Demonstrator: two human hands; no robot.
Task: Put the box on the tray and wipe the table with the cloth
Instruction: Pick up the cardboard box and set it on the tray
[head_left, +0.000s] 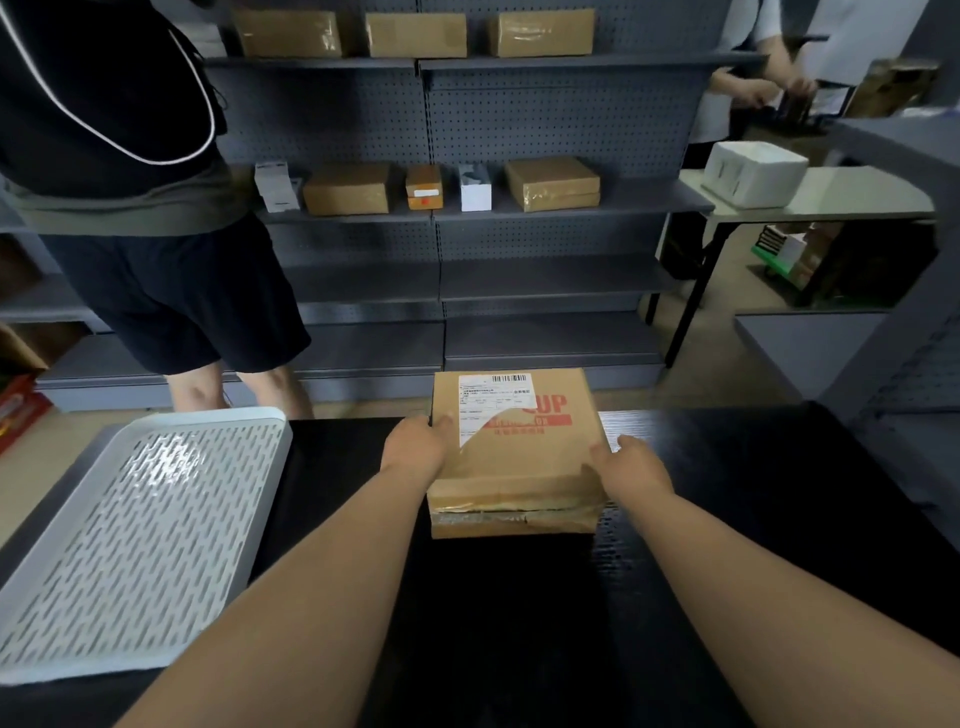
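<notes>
Hands flank the cardboard box at the far middle of the black table, one on each side wall. The left hand presses the box's left side with the thumb lying over the top edge, and the right hand cups the right side nearer the near corner, fingers curled against the cardboard; both are clamped on it. Whether the box rests on the table or is already a little raised, I cannot quite tell from here. The white slotted tray lies to the box's left and nearer the person, well apart from it, its long axis running slantwise away. So the carry goes leftward and back toward the body, the left hand leading. No cloth shows anywhere near the box, so the wiping looks some way off.
</notes>
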